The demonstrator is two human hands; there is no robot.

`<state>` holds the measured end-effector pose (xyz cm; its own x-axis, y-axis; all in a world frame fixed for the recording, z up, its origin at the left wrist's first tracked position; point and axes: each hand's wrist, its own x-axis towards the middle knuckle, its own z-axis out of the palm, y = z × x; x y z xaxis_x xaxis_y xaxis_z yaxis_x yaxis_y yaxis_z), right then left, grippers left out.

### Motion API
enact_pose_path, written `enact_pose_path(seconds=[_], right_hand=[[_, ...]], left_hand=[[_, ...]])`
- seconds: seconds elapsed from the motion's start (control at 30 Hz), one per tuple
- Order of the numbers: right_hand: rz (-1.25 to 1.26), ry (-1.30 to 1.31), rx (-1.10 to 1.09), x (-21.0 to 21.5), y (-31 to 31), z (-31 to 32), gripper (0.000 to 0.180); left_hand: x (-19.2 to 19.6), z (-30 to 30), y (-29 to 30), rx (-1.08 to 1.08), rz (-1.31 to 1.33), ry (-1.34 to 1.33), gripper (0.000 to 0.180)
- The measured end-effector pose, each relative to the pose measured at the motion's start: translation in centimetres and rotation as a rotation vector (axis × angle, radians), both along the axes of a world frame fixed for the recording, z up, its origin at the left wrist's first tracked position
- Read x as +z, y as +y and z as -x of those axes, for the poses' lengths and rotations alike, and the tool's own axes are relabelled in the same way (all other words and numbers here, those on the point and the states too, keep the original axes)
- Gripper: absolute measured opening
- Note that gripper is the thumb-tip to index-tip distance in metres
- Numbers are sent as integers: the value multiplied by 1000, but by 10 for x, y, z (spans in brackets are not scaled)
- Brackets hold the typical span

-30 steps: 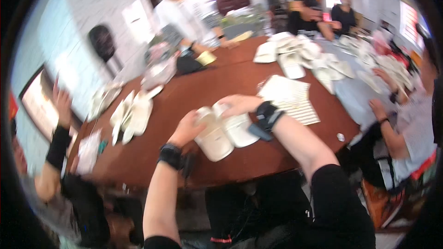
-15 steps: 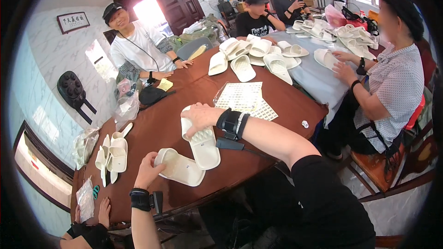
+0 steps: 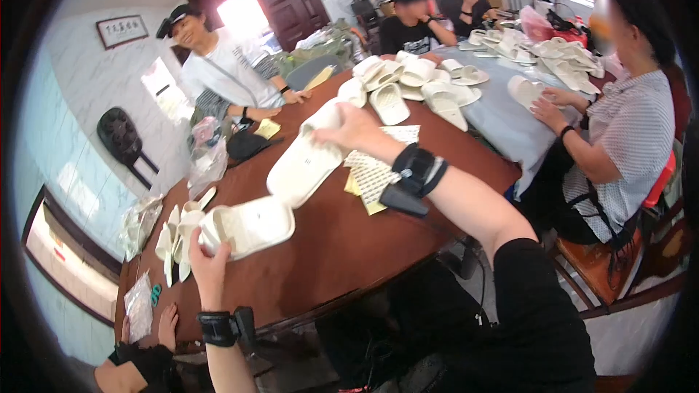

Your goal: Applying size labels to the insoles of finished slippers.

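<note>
My left hand (image 3: pixel 211 266) grips a cream slide slipper (image 3: pixel 263 225) by its strap end, thumb on the strap, and tilts it above the brown table. The strap end of a second cream slipper (image 3: pixel 300 175) is in my right hand (image 3: pixel 355 131); its heel end points toward me and comes close to the heel of the first. Whether the two heels touch I cannot tell. Both slippers show their insoles, each with a small dark mark. Sheets of small printed stickers (image 3: pixel 373 178) lie under and beside my right wrist.
Several cream slippers (image 3: pixel 389 105) are heaped at the table's far side, others (image 3: pixel 171 240) at the left. A clear plastic bag (image 3: pixel 138 306) and green scissors (image 3: pixel 156 293) lie near another person's hands (image 3: pixel 167 327). Co-workers sit or stand around; one at right handles a slipper (image 3: pixel 524 93).
Both slippers have been raised and turned. The left one moved left and up, the right one swung so its heel points down-left. My right hand shifted right and farther away.
</note>
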<state>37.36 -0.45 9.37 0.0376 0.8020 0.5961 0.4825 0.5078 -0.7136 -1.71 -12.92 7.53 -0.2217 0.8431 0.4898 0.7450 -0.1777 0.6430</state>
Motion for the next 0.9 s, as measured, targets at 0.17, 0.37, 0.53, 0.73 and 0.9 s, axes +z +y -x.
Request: enact_pose_path(seconds=[0.17,0.37,0.53,0.73,0.9], right_hand=[[241,395,149,-6,-9,-13,44],[364,626,456,3,-48,12,52],[287,639,389,-9,-53,38,51],[429,623,443,-11,-68,56,38],[422,707,543,-21,-87,71,31]], left_hand=[[8,-10,4,52,-258,95,77],[20,-39,-8,133,-381,98,77],[23,-75,-6,143,-497,161,78],[25,-104,-10,183,-507,234,79],[23,-115,-13,150,-561,365,75]])
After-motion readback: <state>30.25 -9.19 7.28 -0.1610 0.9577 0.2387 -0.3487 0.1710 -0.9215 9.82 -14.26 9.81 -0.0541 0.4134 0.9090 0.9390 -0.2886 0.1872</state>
